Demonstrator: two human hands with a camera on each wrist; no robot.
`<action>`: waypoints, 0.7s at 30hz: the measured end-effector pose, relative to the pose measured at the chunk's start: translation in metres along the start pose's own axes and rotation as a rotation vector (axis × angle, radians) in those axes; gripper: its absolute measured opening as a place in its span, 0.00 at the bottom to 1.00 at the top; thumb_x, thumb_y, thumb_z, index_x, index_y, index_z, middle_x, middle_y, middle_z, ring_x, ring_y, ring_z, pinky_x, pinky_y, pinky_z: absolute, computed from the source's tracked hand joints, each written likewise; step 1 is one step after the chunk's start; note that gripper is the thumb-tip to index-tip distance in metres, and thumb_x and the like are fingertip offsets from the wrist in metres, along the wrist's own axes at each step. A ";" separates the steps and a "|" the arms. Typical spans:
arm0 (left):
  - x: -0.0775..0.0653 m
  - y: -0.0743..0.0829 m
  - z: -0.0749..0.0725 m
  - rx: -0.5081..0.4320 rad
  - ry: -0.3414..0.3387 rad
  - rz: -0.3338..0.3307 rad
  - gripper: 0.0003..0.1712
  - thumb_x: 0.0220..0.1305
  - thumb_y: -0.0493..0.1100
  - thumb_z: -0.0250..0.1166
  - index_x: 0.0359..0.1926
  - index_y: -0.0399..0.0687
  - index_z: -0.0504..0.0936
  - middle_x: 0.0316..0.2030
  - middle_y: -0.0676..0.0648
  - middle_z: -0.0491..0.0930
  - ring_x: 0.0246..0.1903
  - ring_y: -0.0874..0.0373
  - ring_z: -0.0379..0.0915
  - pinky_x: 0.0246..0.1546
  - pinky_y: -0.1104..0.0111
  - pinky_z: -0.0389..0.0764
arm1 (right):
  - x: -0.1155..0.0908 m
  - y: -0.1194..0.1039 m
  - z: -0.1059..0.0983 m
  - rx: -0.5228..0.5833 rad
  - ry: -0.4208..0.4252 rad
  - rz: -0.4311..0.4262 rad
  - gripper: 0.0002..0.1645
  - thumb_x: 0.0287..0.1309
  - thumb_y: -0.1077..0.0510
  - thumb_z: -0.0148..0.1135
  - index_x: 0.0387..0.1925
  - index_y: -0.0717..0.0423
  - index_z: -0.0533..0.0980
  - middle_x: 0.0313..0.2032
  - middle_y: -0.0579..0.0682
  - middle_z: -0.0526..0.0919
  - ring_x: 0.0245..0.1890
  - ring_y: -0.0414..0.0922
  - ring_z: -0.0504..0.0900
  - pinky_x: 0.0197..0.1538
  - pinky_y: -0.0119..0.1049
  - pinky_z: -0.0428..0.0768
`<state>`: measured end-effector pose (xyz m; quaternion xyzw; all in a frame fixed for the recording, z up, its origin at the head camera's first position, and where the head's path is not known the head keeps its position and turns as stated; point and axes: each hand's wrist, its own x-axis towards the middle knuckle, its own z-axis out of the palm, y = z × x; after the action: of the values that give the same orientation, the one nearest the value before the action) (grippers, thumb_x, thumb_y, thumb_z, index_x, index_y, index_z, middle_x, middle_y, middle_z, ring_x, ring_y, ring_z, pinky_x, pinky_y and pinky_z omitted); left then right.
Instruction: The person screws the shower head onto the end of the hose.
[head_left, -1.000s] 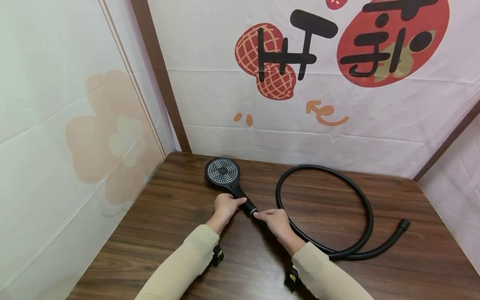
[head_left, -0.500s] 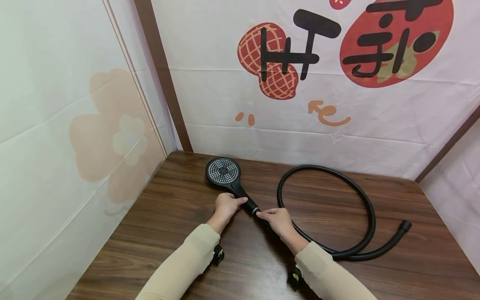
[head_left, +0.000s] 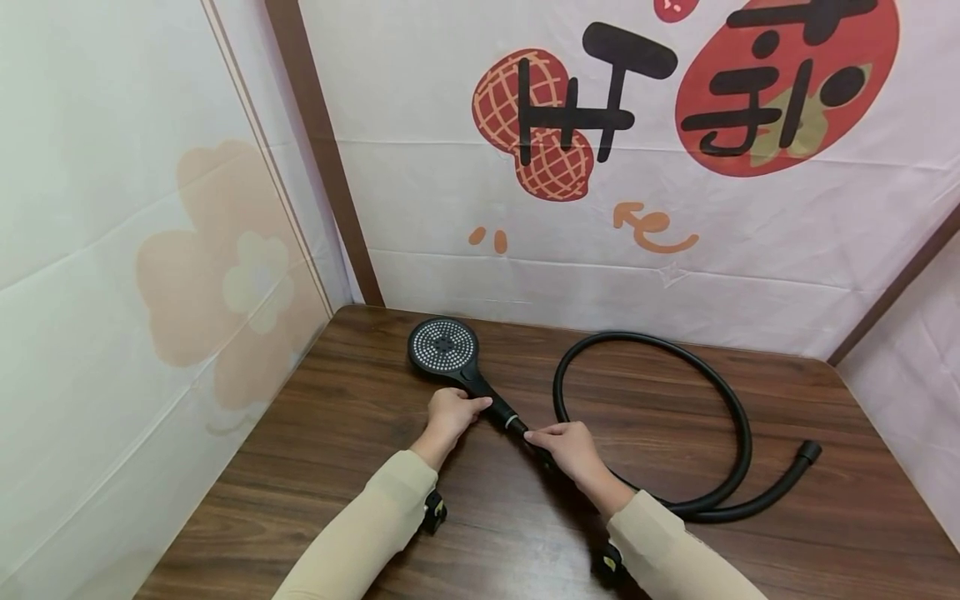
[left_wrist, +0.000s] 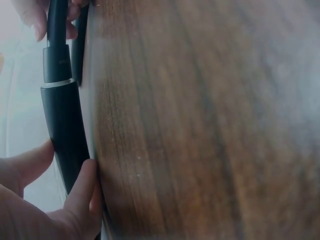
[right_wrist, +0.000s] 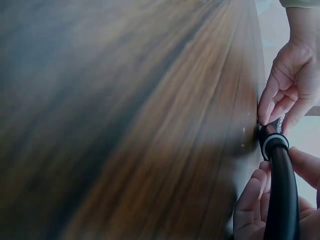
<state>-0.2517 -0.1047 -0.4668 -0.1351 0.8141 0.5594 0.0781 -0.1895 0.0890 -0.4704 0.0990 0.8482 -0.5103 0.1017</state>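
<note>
A black shower head [head_left: 443,345] lies face up on the wooden table, its round spray plate dotted with pale nozzles. My left hand [head_left: 452,417] grips its handle [left_wrist: 67,125] between thumb and fingers. At the handle's lower end, past a pale ring, sits the dark connector [left_wrist: 56,64] of a black shower hose [head_left: 738,417]. Just behind that connector my right hand [head_left: 570,448] pinches the hose between thumb and fingers. In the right wrist view the hose runs between my right thumb and fingers, in line with the handle.
To the right the hose makes a wide loop on the table [head_left: 360,417]. Its other end piece [head_left: 809,451] lies free near the right side. A printed cloth wall [head_left: 420,167] stands behind the table, with another cloth wall [head_left: 90,275] at the left.
My right hand has shifted right and nearer along the hose, away from the handle's end, so the connector now shows. The left hand keeps its hold on the handle.
</note>
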 end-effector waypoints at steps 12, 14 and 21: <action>0.005 -0.005 -0.005 -0.075 -0.042 0.022 0.31 0.56 0.41 0.75 0.53 0.20 0.77 0.48 0.28 0.82 0.32 0.52 0.86 0.37 0.65 0.85 | -0.007 0.000 -0.008 -0.017 0.013 -0.028 0.14 0.57 0.49 0.69 0.36 0.56 0.88 0.45 0.55 0.89 0.55 0.59 0.81 0.56 0.54 0.79; 0.006 -0.006 -0.006 -0.093 -0.052 0.036 0.30 0.56 0.40 0.74 0.52 0.19 0.76 0.46 0.28 0.82 0.32 0.53 0.86 0.37 0.65 0.86 | -0.008 0.000 -0.010 -0.020 0.014 -0.024 0.15 0.58 0.48 0.69 0.36 0.55 0.88 0.45 0.54 0.88 0.56 0.59 0.81 0.57 0.54 0.78; 0.005 -0.004 -0.007 -0.130 -0.067 0.004 0.25 0.60 0.35 0.70 0.53 0.19 0.76 0.44 0.30 0.83 0.35 0.55 0.84 0.42 0.64 0.86 | -0.010 0.001 -0.018 -0.018 0.029 0.000 0.16 0.58 0.47 0.69 0.36 0.55 0.88 0.42 0.53 0.89 0.46 0.49 0.84 0.47 0.43 0.81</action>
<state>-0.2549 -0.1134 -0.4685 -0.1195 0.7734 0.6153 0.0950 -0.1814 0.1044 -0.4602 0.1057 0.8542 -0.5010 0.0904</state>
